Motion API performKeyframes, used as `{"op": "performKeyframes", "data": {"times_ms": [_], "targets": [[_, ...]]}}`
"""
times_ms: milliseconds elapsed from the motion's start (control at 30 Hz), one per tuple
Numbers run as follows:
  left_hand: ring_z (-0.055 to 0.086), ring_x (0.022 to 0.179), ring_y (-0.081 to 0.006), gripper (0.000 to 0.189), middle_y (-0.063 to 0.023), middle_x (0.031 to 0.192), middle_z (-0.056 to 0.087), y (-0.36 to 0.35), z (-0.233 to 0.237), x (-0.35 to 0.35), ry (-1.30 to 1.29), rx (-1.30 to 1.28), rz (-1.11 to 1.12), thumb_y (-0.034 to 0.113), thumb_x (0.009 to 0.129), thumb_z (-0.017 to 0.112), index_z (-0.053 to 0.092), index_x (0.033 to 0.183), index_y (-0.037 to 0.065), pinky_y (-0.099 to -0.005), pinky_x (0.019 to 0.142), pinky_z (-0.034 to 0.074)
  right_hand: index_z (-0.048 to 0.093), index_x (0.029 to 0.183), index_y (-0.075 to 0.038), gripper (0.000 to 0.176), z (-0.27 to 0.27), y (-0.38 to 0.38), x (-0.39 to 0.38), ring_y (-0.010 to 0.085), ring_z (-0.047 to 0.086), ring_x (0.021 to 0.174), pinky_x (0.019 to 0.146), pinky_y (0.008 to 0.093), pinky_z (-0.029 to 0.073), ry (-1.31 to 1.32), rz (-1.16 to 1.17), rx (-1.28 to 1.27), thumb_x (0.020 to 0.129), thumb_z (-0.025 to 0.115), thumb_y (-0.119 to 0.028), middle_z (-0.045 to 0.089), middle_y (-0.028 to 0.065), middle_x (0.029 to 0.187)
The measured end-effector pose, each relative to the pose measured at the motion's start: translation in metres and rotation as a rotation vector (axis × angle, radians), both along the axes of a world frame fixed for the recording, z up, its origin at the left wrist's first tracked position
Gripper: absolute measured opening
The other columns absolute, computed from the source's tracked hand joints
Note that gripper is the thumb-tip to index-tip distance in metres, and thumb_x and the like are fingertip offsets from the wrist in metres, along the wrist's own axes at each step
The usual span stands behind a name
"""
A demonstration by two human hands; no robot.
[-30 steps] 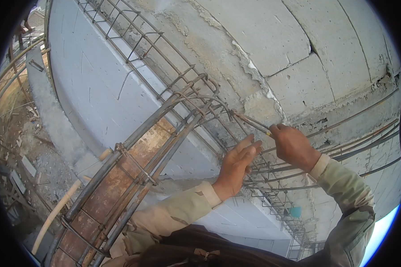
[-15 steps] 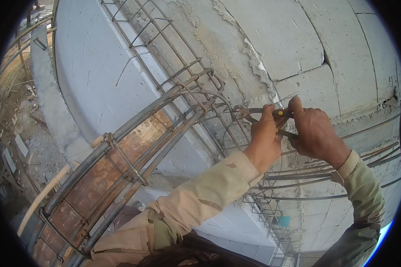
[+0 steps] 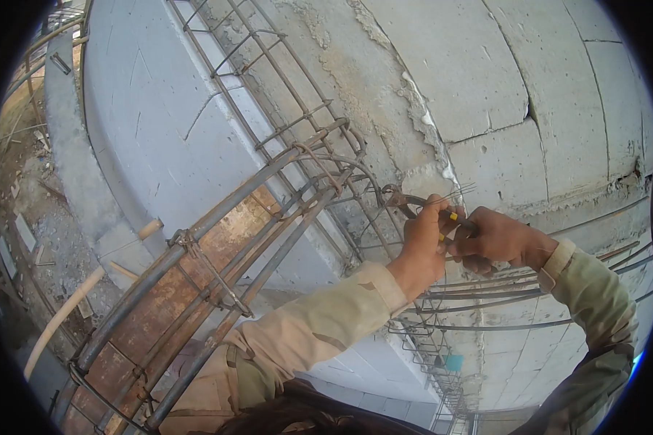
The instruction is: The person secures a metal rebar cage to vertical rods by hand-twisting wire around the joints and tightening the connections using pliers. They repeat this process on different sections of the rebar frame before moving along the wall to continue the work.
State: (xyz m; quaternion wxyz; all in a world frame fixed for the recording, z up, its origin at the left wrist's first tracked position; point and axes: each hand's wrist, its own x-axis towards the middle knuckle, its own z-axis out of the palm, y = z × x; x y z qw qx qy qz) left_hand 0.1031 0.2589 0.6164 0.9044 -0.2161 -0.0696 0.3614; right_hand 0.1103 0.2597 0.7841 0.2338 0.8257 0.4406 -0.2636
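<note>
Pincers with dark, yellow-banded handles [image 3: 453, 217] lie between both hands, their rusty jaws at a rebar joint [image 3: 374, 187] where the beam cage meets the wall cage. My right hand [image 3: 502, 239] is closed around the handle ends. Nearer the jaws, my left hand [image 3: 421, 245] is closed, thumb up, on the pincers' handles. Thin tie wires [image 3: 463, 191] stick out above the left thumb toward the wall; their lower ends are hidden in the hand. What the jaws bite is too small to make out.
The rebar beam cage [image 3: 232, 254] runs over a rusty form board [image 3: 149, 297] toward the lower left. A narrow upright cage [image 3: 283, 87] stands along the concrete block wall [image 3: 486, 72]. Horizontal bars [image 3: 500, 326] cross below my hands. Rubble [image 3: 43, 210] lies far down at left.
The right hand has swung down and toward the left hand, and the pincers' handles now slope downward to the right. The left hand has dropped slightly. The camera view has shifted a little.
</note>
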Motion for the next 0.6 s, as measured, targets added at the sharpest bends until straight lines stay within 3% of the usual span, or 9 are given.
{"op": "performKeyframes", "data": {"times_ms": [67,200,233,300,367,400,467,533,600], "targets": [[0.066,0.09,-0.0157,0.031,-0.0038,0.096,0.068,-0.009,-0.01,0.001,0.112,0.09,0.02,0.039,0.096,0.07,0.066,0.1,0.008,-0.0335,0.062,0.049,0.067,0.086,0.008,0.026,-0.012,-0.014,0.002,0.0155,0.058,0.049,0.046,0.0327,0.046,-0.03,0.055,0.023,0.094,0.072,-0.016,0.064,0.0095,0.063],[0.061,0.085,-0.0152,0.033,-0.0032,0.088,0.063,-0.016,-0.003,0.004,0.423,0.028,-0.007,0.038,0.091,0.076,0.064,0.094,0.008,-0.032,0.071,0.049,0.068,0.089,0.008,0.025,-0.027,-0.031,0.013,0.0159,0.057,0.048,0.049,0.0359,0.048,-0.136,0.178,0.088,0.095,0.071,-0.016,0.063,0.01,0.06],[0.06,0.084,-0.0154,0.038,-0.0042,0.087,0.061,-0.018,-0.001,0.003,0.504,0.058,0.047,0.039,0.092,0.077,0.063,0.099,0.005,-0.0341,0.073,0.049,0.068,0.089,0.007,0.024,-0.031,-0.035,0.028,0.0191,0.06,0.049,0.052,0.0387,0.05,-0.164,0.346,0.13,0.095,0.07,-0.016,0.065,0.0118,0.06],[0.06,0.086,-0.015,0.038,-0.0043,0.093,0.063,-0.017,0.009,0.003,0.522,0.054,0.083,0.043,0.096,0.073,0.065,0.099,0.006,-0.0345,0.075,0.049,0.068,0.089,0.006,0.022,-0.032,-0.038,0.033,0.0222,0.063,0.051,0.054,0.0416,0.051,-0.194,0.516,0.175,0.095,0.069,-0.015,0.066,0.0136,0.061],[0.06,0.088,-0.0146,0.039,-0.0044,0.098,0.065,-0.015,0.017,-0.002,0.542,0.054,0.113,0.047,0.099,0.07,0.067,0.098,0.008,-0.0348,0.078,0.049,0.068,0.095,0.003,0.013,-0.032,-0.042,0.032,0.0294,0.071,0.062,0.061,0.0446,0.055,-0.391,0.891,0.248,0.091,0.066,-0.01,0.07,0.0167,0.071],[0.061,0.088,-0.0157,0.041,-0.0059,0.097,0.067,-0.009,0.022,-0.007,0.498,0.043,0.087,0.047,0.101,0.066,0.066,0.099,0.006,-0.035,0.081,0.049,0.068,0.095,0.003,0.013,-0.032,-0.044,0.033,0.0294,0.071,0.062,0.061,0.0446,0.055,-0.393,0.888,0.253,0.091,0.066,-0.01,0.07,0.0167,0.071],[0.062,0.088,-0.0167,0.042,-0.0074,0.096,0.069,-0.002,0.026,-0.013,0.454,0.036,0.065,0.047,0.104,0.063,0.065,0.099,0.005,-0.0352,0.084,0.049,0.066,0.101,-0.001,0.017,-0.033,-0.043,0.038,0.0333,0.074,0.077,0.065,0.0451,0.058,-0.771,1.118,0.295,0.086,0.065,-0.008,0.071,0.0174,0.083],[0.066,0.086,-0.019,0.045,-0.0096,0.092,0.073,0.004,0.024,-0.013,0.399,-0.06,-0.131,0.046,0.107,0.058,0.064,0.099,0.002,-0.037,0.09,0.049,0.061,0.106,-0.001,0.022,-0.056,-0.055,0.061,0.0331,0.072,0.081,0.067,0.0435,0.059,-0.802,1.102,0.36,0.085,0.063,-0.009,0.069,0.0161,0.089],[0.068,0.08,-0.0198,0.047,-0.0098,0.084,0.074,0.004,0.0,0.026,0.352,-0.062,-0.044,0.047,0.108,0.055,0.064,0.097,0.002,-0.0375,0.088,0.052,0.059,0.11,0.001,0.025,-0.083,-0.069,0.082,0.0335,0.071,0.081,0.068,0.0431,0.059,-0.787,1.09,0.422,0.086,0.062,-0.008,0.067,0.0171,0.09]]}}
